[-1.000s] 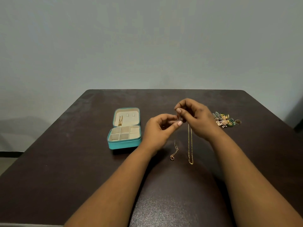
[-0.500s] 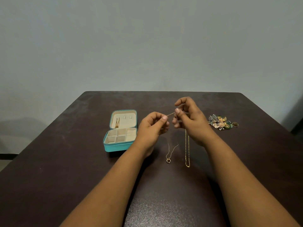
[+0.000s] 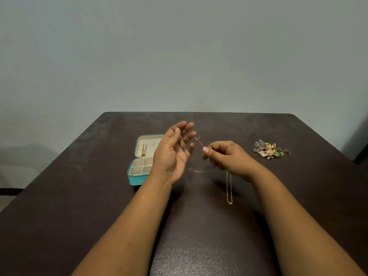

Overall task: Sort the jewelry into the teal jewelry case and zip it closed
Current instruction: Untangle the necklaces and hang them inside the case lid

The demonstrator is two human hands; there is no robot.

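Table (image 3: 79,196): bare dark surface on the left side, along the far edge, and near the front between the forearms. Obstacles: open case (image 3: 139,172) left of centre, partly behind the left hand (image 3: 171,156); thin chain (image 3: 199,143) strung in the air between left hand and right hand (image 3: 225,156); gold chain (image 3: 229,188) lying below the right hand; jewelry pile (image 3: 267,149) and ring (image 3: 286,152) at right, well apart from the hands.

Dark brown table (image 3: 79,196) (faintly speckled), plain grey-green wall (image 3: 179,56) behind, soft even light
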